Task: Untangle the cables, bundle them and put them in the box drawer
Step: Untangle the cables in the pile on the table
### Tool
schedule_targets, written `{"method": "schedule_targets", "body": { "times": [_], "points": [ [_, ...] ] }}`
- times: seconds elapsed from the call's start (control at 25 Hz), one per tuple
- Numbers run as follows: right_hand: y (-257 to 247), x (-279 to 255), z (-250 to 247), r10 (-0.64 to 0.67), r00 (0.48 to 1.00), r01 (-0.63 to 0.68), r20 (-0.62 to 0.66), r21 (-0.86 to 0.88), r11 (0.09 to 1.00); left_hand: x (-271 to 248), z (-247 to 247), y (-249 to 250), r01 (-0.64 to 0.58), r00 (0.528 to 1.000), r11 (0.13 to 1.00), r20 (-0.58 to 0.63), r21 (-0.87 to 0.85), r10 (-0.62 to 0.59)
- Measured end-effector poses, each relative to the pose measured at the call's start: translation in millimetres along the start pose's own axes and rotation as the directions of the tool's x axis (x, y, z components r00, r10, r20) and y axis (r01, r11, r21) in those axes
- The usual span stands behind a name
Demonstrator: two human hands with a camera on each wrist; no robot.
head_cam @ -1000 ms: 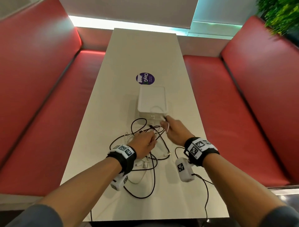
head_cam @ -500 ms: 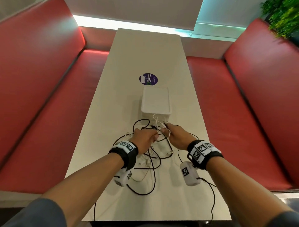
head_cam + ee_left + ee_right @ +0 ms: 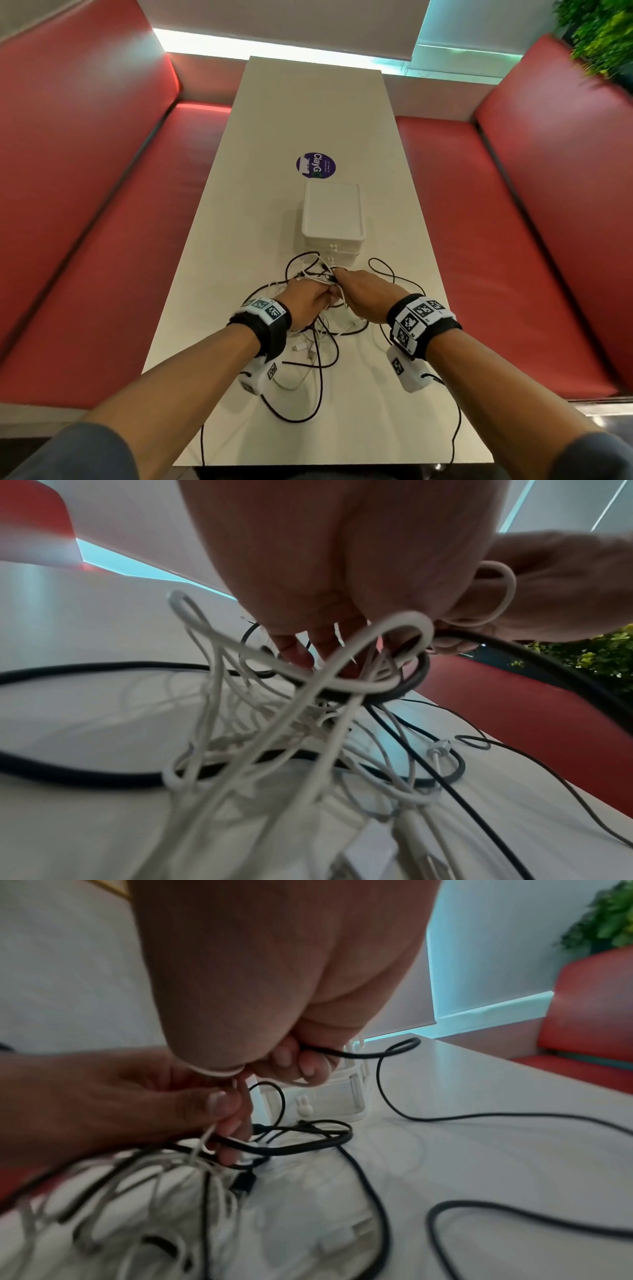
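Together, the left hand [image 3: 307, 298] and right hand [image 3: 363, 294] pinch strands of the tangled black and white cables [image 3: 318, 346], lifted just before the white drawer box [image 3: 333, 219] on the table [image 3: 308, 102], beyond it a purple sticker [image 3: 315, 165].

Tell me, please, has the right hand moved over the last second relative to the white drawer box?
Yes: the right hand, gripping cables, has drawn back from the white drawer box toward the person and the left hand.
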State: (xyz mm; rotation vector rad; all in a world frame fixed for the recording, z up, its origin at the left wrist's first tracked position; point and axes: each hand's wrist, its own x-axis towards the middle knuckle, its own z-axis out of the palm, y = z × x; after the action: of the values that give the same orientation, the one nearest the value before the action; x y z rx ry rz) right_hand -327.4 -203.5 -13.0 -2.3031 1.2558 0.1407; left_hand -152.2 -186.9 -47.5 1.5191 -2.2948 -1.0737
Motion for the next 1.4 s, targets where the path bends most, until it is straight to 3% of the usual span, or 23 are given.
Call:
{"method": "schedule_targets", "body": {
  "times": [0.12,0.2,0.28,0.4,0.48,0.56,0.72,0.88,1.0,1.2,1.28,1.4],
  "points": [
    [0,-1,-10,0.034,0.977,-0.010,-0.209,0.112,0.994,2,-2,1,0.029,0.998,1.000,-0.047,-0.008,-0.029],
    [8,-3,-28,0.146,0.912,-0.068,-0.382,0.211,0.975,7,-1,-3,0.025,0.999,0.995,-0.045,0.100,-0.021],
    [17,-9,-41,0.241,0.855,-0.119,-0.460,0.279,0.953,8,-1,-7,0.029,1.000,0.971,-0.008,0.237,-0.028],
    [20,-17,-37,0.272,0.908,-0.203,-0.318,0.232,0.951,11,3,-8,-0.007,0.999,0.933,0.048,0.360,-0.011],
    [18,-16,-25,0.272,0.941,-0.223,-0.200,0.233,0.946,10,6,-7,-0.004,1.000,0.941,0.012,0.338,0.000],
    [20,-17,-23,0.273,0.946,-0.230,-0.175,0.234,0.945,7,9,-9,0.006,1.000,0.952,-0.012,0.306,-0.002],
    [36,-28,-56,0.374,0.920,-0.351,-0.120,0.174,0.920,1,14,-16,-0.004,0.997,0.955,0.078,0.297,-0.020],
    [52,-42,-76,0.455,0.883,-0.440,-0.118,0.133,0.888,4,16,-17,-0.015,1.000,0.985,0.019,0.173,0.012],
    [56,-45,-71,0.480,0.877,-0.477,0.018,-0.092,0.874,4,16,-20,0.079,0.996,0.987,0.020,0.139,-0.082],
    [55,-44,-59,0.566,0.784,-0.409,0.256,-0.473,0.780,2,16,-14,0.082,0.995,0.978,0.046,0.193,-0.093],
    [61,-43,-51,0.596,0.754,-0.382,0.276,-0.554,0.740,3,17,-14,0.071,0.995,0.972,0.055,0.224,-0.085],
    [68,-43,-43,0.597,0.775,-0.375,0.206,-0.611,0.697,3,16,-15,0.062,0.991,0.963,0.101,0.262,-0.091]
  ]
}}
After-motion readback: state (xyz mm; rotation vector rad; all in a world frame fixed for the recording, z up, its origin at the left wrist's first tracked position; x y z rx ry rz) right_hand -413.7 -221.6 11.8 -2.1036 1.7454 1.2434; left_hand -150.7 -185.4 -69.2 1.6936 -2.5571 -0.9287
